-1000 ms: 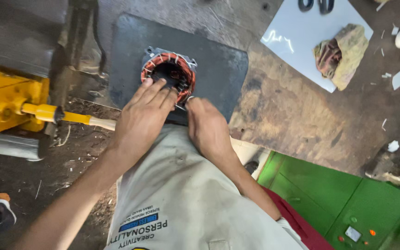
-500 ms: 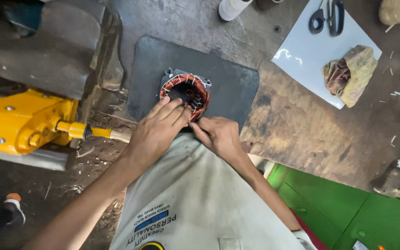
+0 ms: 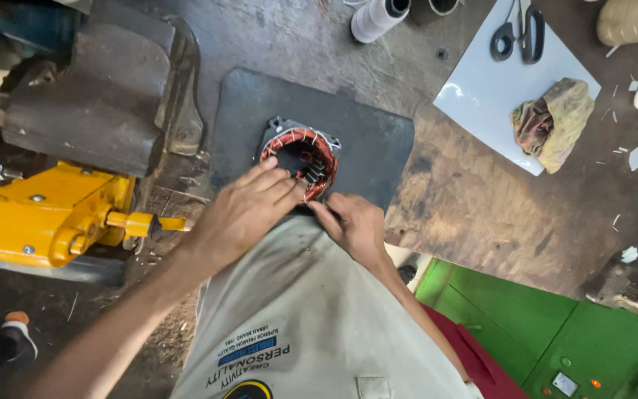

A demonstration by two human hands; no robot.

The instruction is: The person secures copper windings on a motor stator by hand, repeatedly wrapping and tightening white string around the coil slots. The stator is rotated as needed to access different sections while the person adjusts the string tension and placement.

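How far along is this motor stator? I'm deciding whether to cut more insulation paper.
Done: copper coils already ring the stator on the dark mat. In hand: the left hand rests on its near rim, and the right hand pinches at the edge beside it. Left: the scissors and thread spool lie unused; whether any lacing is done cannot be told.

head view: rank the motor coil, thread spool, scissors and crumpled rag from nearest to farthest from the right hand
1. motor coil, touching the right hand, just above it
2. crumpled rag, upper right on the white sheet
3. Thread spool and scissors, top edge: too close to call
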